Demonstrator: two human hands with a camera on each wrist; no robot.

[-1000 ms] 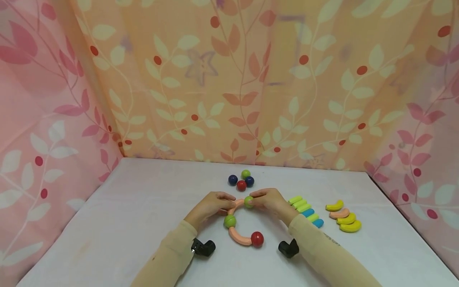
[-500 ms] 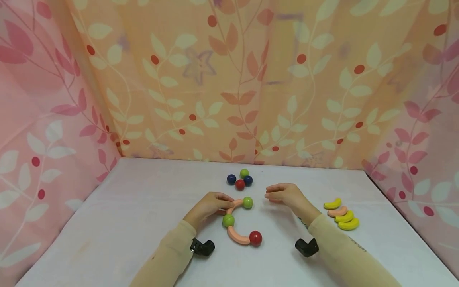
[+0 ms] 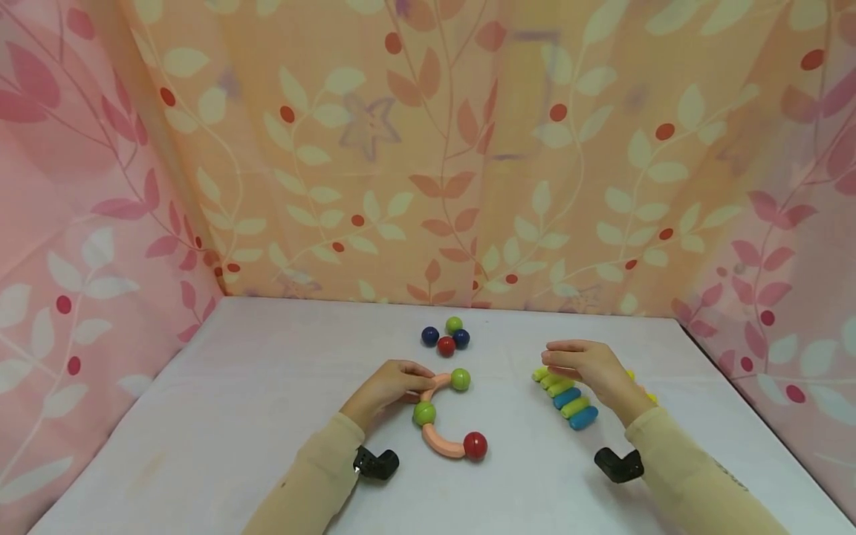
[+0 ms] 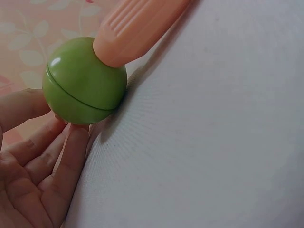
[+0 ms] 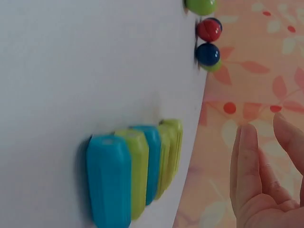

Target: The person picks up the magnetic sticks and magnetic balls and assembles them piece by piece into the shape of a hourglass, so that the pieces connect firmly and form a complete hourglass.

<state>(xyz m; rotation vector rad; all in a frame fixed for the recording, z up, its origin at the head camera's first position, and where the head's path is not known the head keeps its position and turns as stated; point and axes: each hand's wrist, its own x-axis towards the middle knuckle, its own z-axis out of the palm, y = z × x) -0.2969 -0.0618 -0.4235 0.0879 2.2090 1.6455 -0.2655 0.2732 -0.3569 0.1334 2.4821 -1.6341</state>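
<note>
At the far left, a pink floral cloth hangs beside the white counter. Next comes the left sleeve, a black device at its wrist. The left hand extends toward 1 o'clock, its grip pinching the upper orange curve; the left wrist view hides some fingertips behind the left green ball. That ball joins both orange curves: the upper one leads to the upper green ball, between 1 and 2 o'clock from it, while the lower orange curve bends round to the big red ball at 4 o'clock. Together they make a C with its gap facing 3 o'clock.

Beyond, near 12 o'clock, four loose balls sit clustered: blue at 9, green at 1, blue at 3, red at 6. Farther right, green and blue short sticks lie side by side, the row slanting from 10 to 4 o'clock. The right hand is at their 1 o'clock side, apart from them, grip empty, fingers extended. Yellow pieces show partly behind its wrist.
</note>
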